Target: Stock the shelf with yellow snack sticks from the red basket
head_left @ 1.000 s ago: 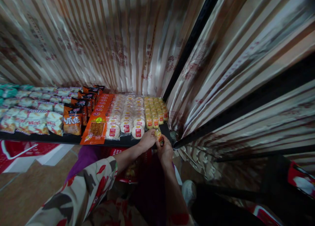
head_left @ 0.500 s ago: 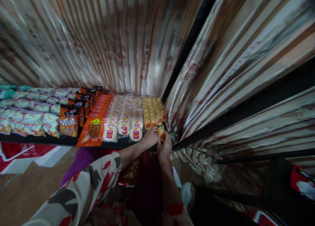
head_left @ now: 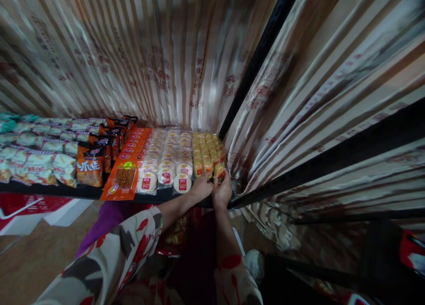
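Observation:
Rows of small yellow wrapped cakes (head_left: pixel 207 152) stand at the right end of a black shelf. My right hand (head_left: pixel 223 192) grips one yellow wrapped cake (head_left: pixel 219 170) at the front of the rightmost row, thumb on its near side. Close beside it, my left hand (head_left: pixel 200 187) is closed, its fingertips against the front of the neighbouring row; what they hold, if anything, is hidden. Left of my hands are rows of round white packaged crackers (head_left: pixel 166 174) with red labels.
Orange flat snack packs (head_left: pixel 123 176), orange-black bags (head_left: pixel 89 167) and white snack bags (head_left: pixel 36 165) line the shelf (head_left: pixel 66 191) leftward. Striped curtain (head_left: pixel 172 75) hangs behind. Black posts (head_left: pixel 259 70) rise at the right. A red-and-white box (head_left: pixel 33 210) sits below.
My right hand has moved the yellow cake slightly up and back to the front of its row. My left hand has shifted slightly left, away from that cake.

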Action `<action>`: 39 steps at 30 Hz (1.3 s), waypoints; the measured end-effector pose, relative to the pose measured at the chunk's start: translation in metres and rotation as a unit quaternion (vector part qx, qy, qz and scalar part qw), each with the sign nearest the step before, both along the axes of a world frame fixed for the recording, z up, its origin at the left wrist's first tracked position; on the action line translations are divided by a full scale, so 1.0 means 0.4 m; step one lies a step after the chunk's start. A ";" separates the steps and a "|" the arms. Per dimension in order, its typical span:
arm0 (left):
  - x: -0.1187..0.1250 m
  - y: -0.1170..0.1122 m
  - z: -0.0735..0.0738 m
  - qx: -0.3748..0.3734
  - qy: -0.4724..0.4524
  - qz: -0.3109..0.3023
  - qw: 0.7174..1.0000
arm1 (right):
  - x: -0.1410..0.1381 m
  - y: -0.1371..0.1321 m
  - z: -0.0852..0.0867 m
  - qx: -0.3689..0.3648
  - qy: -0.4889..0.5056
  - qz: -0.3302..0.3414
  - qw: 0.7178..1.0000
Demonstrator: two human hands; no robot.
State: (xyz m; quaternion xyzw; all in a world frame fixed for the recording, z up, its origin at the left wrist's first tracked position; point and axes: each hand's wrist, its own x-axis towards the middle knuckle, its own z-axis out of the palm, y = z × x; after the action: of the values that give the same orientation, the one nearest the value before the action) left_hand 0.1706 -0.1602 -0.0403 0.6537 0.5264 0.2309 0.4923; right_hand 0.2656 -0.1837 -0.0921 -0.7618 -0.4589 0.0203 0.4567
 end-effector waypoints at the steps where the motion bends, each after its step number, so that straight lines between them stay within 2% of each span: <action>1: 0.000 0.000 -0.003 -0.003 -0.002 0.004 1.000 | 0.001 0.005 0.002 -0.005 0.000 0.001 1.000; 6: -0.004 0.002 -0.015 -0.005 -0.022 0.009 1.000 | 0.003 0.024 0.010 -0.016 -0.003 0.005 1.000; 12: -0.006 0.001 -0.017 0.011 -0.031 -0.007 0.999 | 0.003 0.037 -0.002 -0.001 -0.018 0.012 1.000; 20: -0.007 -0.003 -0.002 -0.004 -0.018 0.003 1.000 | -0.002 0.021 -0.015 -0.001 -0.017 0.018 1.000; 28: -0.004 -0.009 0.007 0.012 -0.026 0.012 1.000 | 0.002 0.021 -0.028 -0.010 -0.034 0.047 0.998; 39: -0.012 -0.042 0.021 0.025 -0.021 -0.005 0.999 | -0.001 0.010 -0.033 0.002 -0.045 0.048 0.998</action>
State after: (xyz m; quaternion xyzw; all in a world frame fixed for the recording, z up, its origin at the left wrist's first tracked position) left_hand 0.1657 -0.1768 -0.0321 0.6637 0.5061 0.2553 0.4881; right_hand 0.2651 -0.1799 -0.1051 -0.7380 -0.5154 0.0066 0.4356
